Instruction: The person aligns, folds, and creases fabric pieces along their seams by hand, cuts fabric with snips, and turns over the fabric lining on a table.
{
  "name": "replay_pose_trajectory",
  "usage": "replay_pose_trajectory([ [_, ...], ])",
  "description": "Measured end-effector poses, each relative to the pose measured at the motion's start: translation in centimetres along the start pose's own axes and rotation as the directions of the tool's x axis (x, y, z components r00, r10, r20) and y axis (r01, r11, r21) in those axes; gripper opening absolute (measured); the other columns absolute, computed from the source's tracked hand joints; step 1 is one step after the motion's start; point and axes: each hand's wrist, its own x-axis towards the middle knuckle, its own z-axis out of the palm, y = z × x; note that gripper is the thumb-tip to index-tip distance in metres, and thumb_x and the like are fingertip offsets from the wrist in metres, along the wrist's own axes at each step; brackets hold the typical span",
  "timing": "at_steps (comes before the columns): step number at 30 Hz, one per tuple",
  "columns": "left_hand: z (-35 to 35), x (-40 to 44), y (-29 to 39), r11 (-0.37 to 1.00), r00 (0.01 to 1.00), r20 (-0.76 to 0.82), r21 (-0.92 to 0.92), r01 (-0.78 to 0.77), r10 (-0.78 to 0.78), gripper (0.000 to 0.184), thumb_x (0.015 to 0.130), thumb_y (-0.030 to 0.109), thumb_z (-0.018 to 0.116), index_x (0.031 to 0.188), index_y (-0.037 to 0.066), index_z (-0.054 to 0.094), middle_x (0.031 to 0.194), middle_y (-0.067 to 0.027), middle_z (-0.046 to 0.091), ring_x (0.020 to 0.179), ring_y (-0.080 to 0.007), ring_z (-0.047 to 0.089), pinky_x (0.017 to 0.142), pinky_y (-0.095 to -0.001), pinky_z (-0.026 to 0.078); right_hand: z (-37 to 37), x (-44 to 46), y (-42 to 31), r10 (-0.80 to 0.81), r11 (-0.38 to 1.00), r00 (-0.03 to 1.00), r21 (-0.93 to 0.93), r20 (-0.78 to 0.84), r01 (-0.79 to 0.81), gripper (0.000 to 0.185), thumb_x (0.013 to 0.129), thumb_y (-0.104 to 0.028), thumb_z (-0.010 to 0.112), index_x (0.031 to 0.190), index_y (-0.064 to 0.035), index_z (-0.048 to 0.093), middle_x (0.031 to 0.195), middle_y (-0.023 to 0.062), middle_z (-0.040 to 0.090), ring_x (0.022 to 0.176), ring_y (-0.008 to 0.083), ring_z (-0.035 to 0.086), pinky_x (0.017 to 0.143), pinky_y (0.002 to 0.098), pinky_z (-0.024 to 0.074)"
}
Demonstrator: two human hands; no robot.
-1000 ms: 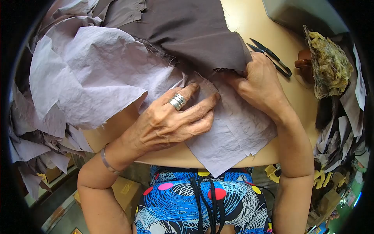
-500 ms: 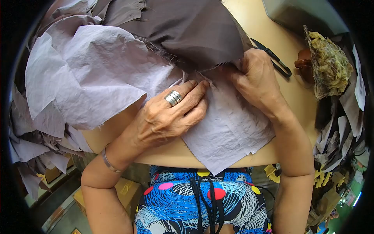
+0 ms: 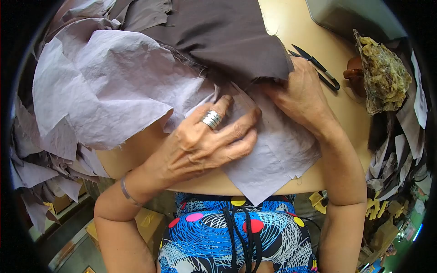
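My left hand (image 3: 209, 136) lies over a pale lavender cloth (image 3: 268, 159), its fingers spread apart and slightly bent, with a ring on one finger. At the raw edge of a dark brown cloth (image 3: 227, 41), my right hand (image 3: 300, 91) is closed, pinching the cloth there; its fingertips are partly hidden. The dark cloth overlaps the lavender one, whose lower corner points toward me. A larger crumpled lavender piece (image 3: 104, 82) spreads to the left, meeting the dark cloth along a frayed edge.
Black scissors (image 3: 321, 70) lie on the table (image 3: 291, 22) just beyond my right hand. Farther right are a brown pot (image 3: 354, 75) and a board bearing a yellowish fibrous clump (image 3: 387, 77). Cloth scraps (image 3: 45, 168) hang at the left edge, with more at the right.
My left hand has lifted slightly and its fingers have spread, shifting right. The dark cloth's edge by my right hand has moved a little right, uncovering more of the scissors.
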Motion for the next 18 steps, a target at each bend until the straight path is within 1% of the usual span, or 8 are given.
replay_pose_trajectory([
  [1,-0.1,0.0,0.3,1.0,1.0,0.009,-0.009,0.006,-0.006,0.024,0.075,0.014,0.057,0.099,0.014,0.059,0.12,0.0004,0.058,0.103,-0.026,0.058,0.083,-0.0341,0.053,-0.1,0.0,0.0,-0.023,1.0,1.0,0.01,0.013,0.023,0.02,0.069,-0.015,0.069,0.075,0.0032,0.064,0.075,0.0224,0.062,0.073,0.0403,0.061,0.068,0.0447,0.048],
  [4,0.0,-0.1,0.7,0.997,1.0,0.0,-0.07,0.014,-0.014,0.027,0.075,0.013,0.056,0.101,0.014,0.06,0.12,-0.0025,0.058,0.102,-0.0264,0.058,0.085,-0.0347,0.053,-0.7,-0.1,-0.1,-0.065,0.997,0.997,0.04,0.05,0.063,0.017,0.068,-0.013,0.068,0.074,0.0021,0.064,0.076,0.0225,0.063,0.073,0.0402,0.061,0.068,0.0446,0.0481],
  [5,-0.2,0.0,0.5,0.994,0.999,0.011,-0.099,0.044,-0.043,0.028,0.073,0.011,0.057,0.101,0.009,0.061,0.119,-0.008,0.058,0.103,-0.0269,0.058,0.085,-0.035,0.052,-0.8,-0.1,-0.2,-0.059,0.997,0.996,0.05,0.06,0.056,0.016,0.067,-0.012,0.067,0.074,0.0019,0.064,0.076,0.0226,0.063,0.073,0.0402,0.061,0.068,0.0446,0.0481],
  [8,0.9,-0.3,-0.3,0.995,0.994,-0.096,-0.091,0.041,-0.049,0.029,0.071,0.007,0.058,0.099,0.003,0.06,0.116,-0.013,0.058,0.104,-0.0274,0.059,0.086,-0.0351,0.052,-0.9,-0.2,-0.2,-0.063,0.997,0.995,0.041,0.079,0.06,0.016,0.068,-0.013,0.067,0.074,0.0018,0.064,0.075,0.0226,0.063,0.072,0.0402,0.061,0.067,0.0444,0.0483],
  [9,0.9,-0.4,-0.4,0.997,0.995,-0.095,-0.074,0.035,-0.042,0.03,0.069,0.004,0.058,0.099,0.0,0.06,0.117,-0.0144,0.059,0.104,-0.028,0.059,0.085,-0.0341,0.052,-0.9,-0.1,-0.1,-0.069,0.997,0.994,0.03,0.085,0.066,0.017,0.068,-0.013,0.067,0.074,0.0018,0.064,0.075,0.0225,0.063,0.072,0.0401,0.061,0.067,0.0443,0.0483],
  [12,0.9,-0.4,-0.4,0.993,0.992,-0.09,-0.084,0.084,-0.091,0.03,0.07,0.004,0.058,0.099,0.0,0.06,0.118,-0.0146,0.058,0.103,-0.0279,0.06,0.083,-0.0331,0.053,-1.0,-0.1,-0.8,-0.046,0.998,0.997,0.041,0.065,0.043,0.017,0.068,-0.014,0.067,0.075,0.002,0.064,0.074,0.022,0.063,0.071,0.04,0.061,0.066,0.0439,0.0486],
  [15,0.6,0.0,0.1,0.991,0.987,-0.084,-0.024,0.134,-0.135,0.029,0.069,0.003,0.059,0.098,-0.001,0.06,0.118,-0.0151,0.059,0.101,-0.0274,0.061,0.081,-0.0328,0.054,-0.8,0.0,-0.6,-0.043,0.996,0.998,0.079,0.035,0.04,0.019,0.068,-0.014,0.068,0.076,0.0018,0.064,0.074,0.0227,0.063,0.072,0.0399,0.061,0.067,0.0436,0.0487],
  [18,0.7,0.1,0.2,0.989,0.984,-0.1,-0.016,0.144,-0.145,0.026,0.069,0.003,0.06,0.095,-0.002,0.061,0.115,-0.0158,0.061,0.1,-0.0267,0.062,0.08,-0.0326,0.055,-0.6,-0.2,0.2,-0.032,0.997,0.998,0.066,0.054,0.028,0.02,0.068,-0.015,0.068,0.077,0.0017,0.064,0.074,0.0232,0.062,0.072,0.0405,0.061,0.067,0.0436,0.0486],
])
